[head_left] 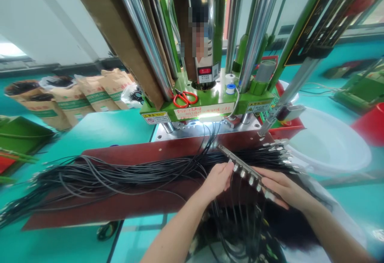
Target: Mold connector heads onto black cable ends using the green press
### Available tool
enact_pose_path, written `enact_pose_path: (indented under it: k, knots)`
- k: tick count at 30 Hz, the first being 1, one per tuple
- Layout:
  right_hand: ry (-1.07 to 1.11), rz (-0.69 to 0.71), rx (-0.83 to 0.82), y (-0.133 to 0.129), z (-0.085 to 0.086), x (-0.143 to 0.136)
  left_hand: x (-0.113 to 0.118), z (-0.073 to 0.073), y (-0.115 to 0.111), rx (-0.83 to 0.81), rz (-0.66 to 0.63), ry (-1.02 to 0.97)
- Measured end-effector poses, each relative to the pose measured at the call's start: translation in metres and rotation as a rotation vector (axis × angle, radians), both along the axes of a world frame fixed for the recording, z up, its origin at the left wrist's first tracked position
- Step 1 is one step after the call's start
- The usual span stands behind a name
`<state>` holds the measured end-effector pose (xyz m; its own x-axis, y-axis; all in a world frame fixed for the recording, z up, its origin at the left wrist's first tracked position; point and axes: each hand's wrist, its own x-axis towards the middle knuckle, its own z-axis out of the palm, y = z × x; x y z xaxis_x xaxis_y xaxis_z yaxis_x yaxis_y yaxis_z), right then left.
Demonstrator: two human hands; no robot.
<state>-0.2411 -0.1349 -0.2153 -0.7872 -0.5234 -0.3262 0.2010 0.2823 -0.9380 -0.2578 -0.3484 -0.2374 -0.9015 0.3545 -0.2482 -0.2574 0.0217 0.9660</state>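
My left hand (pixel 218 178) pinches a connector at the metal bar (pixel 246 166), right hand (pixel 286 189) grips bar's end; best held steady.

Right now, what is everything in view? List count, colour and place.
press: 1, green and silver, centre back
scissors: 1 pair, red handles, on press ledge
roll: 1, blue and white, same ledge
board: 1, reddish-brown, before press
cables: many, black, mostly across board
sacks: several, brown and green, left back
basin: 1, white, right
bucket: 1, red, far right
connector bar: 1, silver, in both hands
left hand: 1, bare, bar's far end
right hand: 1, bare, near end
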Motion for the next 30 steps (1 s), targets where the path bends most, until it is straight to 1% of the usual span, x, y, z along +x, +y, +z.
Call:
enact_pose_path:
  k: [4, 7, 15, 19, 21, 24, 26, 28, 30]
  knots:
    - [0.011, 0.021, -0.002, 0.002, -0.001, -0.002, -0.001, 0.002, -0.002, 0.132, -0.033, -0.091]
    - [0.030, 0.030, 0.015, 0.002, -0.003, -0.004, -0.002, 0.004, -0.004, 0.178, -0.056, -0.118]
    - [0.053, 0.110, 0.130, 0.001, -0.002, 0.000, -0.002, 0.000, -0.007, 0.115, -0.021, -0.110]
    - [0.052, 0.084, 0.144, -0.002, -0.001, 0.000, -0.004, -0.001, -0.006, 0.093, -0.017, -0.120]
    - [0.044, 0.067, 0.147, -0.001, 0.002, -0.003, -0.005, -0.001, -0.004, 0.077, 0.014, -0.126]
    - [0.028, 0.089, 0.160, 0.008, 0.011, -0.013, -0.005, 0.002, 0.000, 0.085, 0.097, -0.103]
    - [0.019, 0.131, 0.209, 0.017, 0.021, -0.026, -0.002, 0.005, 0.001, 0.074, 0.122, -0.080]
    - [0.018, 0.199, 0.260, 0.023, 0.034, -0.045, 0.004, 0.010, 0.000, -0.005, 0.096, -0.010]
    - [0.020, 0.268, 0.316, 0.024, 0.046, -0.068, 0.012, 0.016, -0.004, -0.157, 0.063, 0.156]
